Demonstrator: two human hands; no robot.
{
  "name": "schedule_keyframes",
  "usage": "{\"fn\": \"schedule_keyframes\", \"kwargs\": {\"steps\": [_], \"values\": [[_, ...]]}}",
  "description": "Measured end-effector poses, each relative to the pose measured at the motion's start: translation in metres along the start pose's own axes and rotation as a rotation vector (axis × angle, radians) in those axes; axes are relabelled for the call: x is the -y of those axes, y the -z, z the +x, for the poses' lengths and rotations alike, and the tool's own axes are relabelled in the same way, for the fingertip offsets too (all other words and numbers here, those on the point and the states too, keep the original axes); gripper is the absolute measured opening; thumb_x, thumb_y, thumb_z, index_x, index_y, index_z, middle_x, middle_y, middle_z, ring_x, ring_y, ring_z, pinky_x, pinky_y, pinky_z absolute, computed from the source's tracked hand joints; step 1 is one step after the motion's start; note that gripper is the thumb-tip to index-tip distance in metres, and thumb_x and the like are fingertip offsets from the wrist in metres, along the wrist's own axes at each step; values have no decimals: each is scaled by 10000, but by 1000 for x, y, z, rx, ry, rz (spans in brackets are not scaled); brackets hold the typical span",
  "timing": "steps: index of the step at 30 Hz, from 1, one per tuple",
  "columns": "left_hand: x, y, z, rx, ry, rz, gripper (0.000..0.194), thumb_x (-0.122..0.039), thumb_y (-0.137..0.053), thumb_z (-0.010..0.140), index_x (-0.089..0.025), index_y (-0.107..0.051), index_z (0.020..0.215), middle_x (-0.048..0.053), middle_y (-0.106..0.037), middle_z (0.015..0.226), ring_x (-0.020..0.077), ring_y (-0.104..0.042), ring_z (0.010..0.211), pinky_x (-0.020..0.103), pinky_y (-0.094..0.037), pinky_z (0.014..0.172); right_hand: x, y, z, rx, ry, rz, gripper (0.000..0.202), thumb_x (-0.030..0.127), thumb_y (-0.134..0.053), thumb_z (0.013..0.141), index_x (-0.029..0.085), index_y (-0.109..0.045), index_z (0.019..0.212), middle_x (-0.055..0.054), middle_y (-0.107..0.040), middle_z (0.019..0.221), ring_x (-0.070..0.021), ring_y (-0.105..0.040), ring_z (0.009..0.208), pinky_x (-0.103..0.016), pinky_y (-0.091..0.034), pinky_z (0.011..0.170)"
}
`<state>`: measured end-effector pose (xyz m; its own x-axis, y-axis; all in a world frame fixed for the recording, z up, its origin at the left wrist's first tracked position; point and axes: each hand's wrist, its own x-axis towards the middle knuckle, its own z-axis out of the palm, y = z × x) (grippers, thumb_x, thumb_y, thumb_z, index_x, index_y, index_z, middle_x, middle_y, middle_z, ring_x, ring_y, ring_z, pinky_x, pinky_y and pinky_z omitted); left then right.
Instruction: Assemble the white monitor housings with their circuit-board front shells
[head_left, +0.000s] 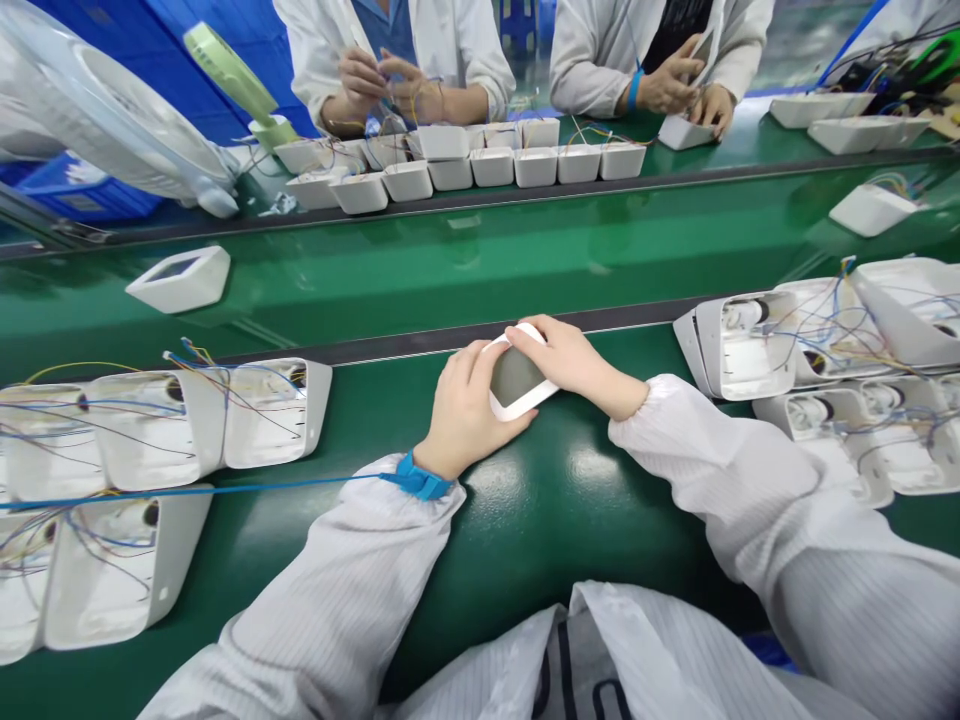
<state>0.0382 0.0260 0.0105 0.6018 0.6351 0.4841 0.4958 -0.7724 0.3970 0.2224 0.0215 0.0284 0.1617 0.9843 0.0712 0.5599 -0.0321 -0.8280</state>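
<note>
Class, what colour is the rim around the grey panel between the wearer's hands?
The rim is white, clearest in the head view.

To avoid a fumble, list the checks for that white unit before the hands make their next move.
1. Left hand on the white unit: ok, at its left side.
2. Right hand on it: ok, at its upper right.
3. Wrist strap around the left wrist: ok.
4. Cord free of the open housings at left: cannot tell; it crosses them in view.
5. Unit's underside sound: cannot tell, hidden.
</note>
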Motion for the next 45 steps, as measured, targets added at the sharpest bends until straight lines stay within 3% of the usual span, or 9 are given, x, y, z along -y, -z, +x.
{"fn": "schedule_keyframes", "kwargs": {"steps": [3,6,9,15,20,26,38,45], "values": [[8,2,3,-33,26,-105,734,-533,-720,745,-174,-467,1333,155,-567,1308,320,-540,1201,484,-425,1045,-4,-1,0,15,-2,43,503,624,-521,880,197,-674,1098,-94,-697,1132,-239,-647,1024,-382,-494,886],[17,3,5,-118,275,-361,491,-501,-555,893,-180,-545,1264,108,-666,1157,242,-640,1033,390,-515,900,-9,-1,0,-29,73,104,508,597,-554,868,198,-649,1169,-82,-694,1146,-231,-643,1031,-386,-491,906],[24,3,6,-111,436,-518,442,-521,-501,919,-157,-663,1111,83,-719,994,200,-667,844,310,-525,727,-13,0,0,-46,192,159,497,558,-560,872,209,-623,1221,-69,-682,1180,-222,-637,1039,-388,-484,922],[15,10,6,-131,369,-405,383,-475,-522,920,-164,-717,1028,52,-738,922,175,-660,797,272,-493,695,-11,4,3,37,169,219,408,466,-570,864,194,-652,1158,-51,-699,1124,-204,-640,983,-363,-485,880],[8,14,5,-110,281,-337,339,-426,-526,925,-175,-706,1065,41,-742,944,166,-664,805,259,-492,713,1,7,-3,-59,189,129,304,449,-570,866,198,-682,995,-27,-712,987,-187,-638,892,-332,-468,820],[3,16,3,-112,194,-269,298,-384,-520,934,-189,-699,1072,15,-736,926,134,-657,762,226,-482,694,5,7,-7,-123,230,81,371,548,-563,864,190,-659,849,-17,-686,827,-163,-604,751,-296,-437,706],[-5,11,0,-92,241,-270,342,-434,-483,938,-195,-702,1047,19,-721,854,148,-643,729,252,-494,696,3,11,-6,-92,223,-3,411,589,-524,876,198,-630,806,-15,-671,786,-160,-583,708,-302,-416,678],[1,8,0,-115,274,-361,363,-457,-507,927,-183,-701,1065,39,-734,943,174,-668,822,273,-510,754,0,9,-3,-77,215,85,420,597,-542,863,195,-656,814,-14,-677,800,-162,-598,735,-302,-445,692]]}}
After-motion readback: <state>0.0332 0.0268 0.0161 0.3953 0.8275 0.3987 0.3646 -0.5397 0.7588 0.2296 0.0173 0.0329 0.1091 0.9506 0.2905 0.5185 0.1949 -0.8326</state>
